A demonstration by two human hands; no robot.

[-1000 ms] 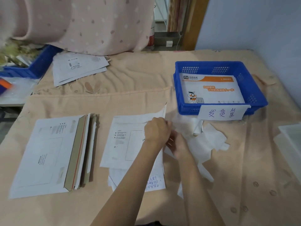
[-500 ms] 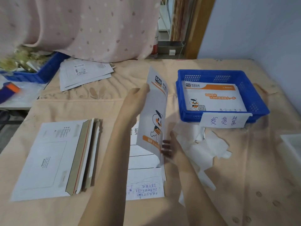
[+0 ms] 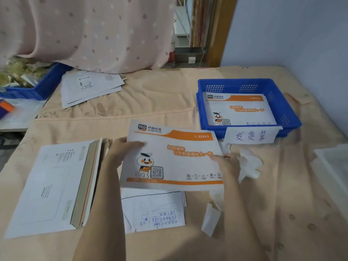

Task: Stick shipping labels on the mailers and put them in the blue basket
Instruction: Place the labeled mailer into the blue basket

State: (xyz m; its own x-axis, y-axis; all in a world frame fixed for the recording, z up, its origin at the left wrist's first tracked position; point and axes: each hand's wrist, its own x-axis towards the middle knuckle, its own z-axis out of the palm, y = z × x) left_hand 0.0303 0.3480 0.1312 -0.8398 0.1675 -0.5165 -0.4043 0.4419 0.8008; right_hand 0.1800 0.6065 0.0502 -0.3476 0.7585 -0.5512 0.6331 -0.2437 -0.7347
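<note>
Orange-and-white mailer point(image 3: 175, 157) is held printed side up above the cloth, gripped at its 9 o'clock edge by the left hand point(image 3: 122, 151) and pinched at 3 o'clock by the right hand point(image 3: 227, 164). Blue basket point(image 3: 282, 102) sits at 1 o'clock, one mailer inside.

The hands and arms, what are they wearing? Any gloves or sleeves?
No gloves and no sleeves show. The left hand and right hand are bare, and both forearms are bare right down to the bottom edge of the picture. No watch, ring or bracelet can be seen on them.
</note>
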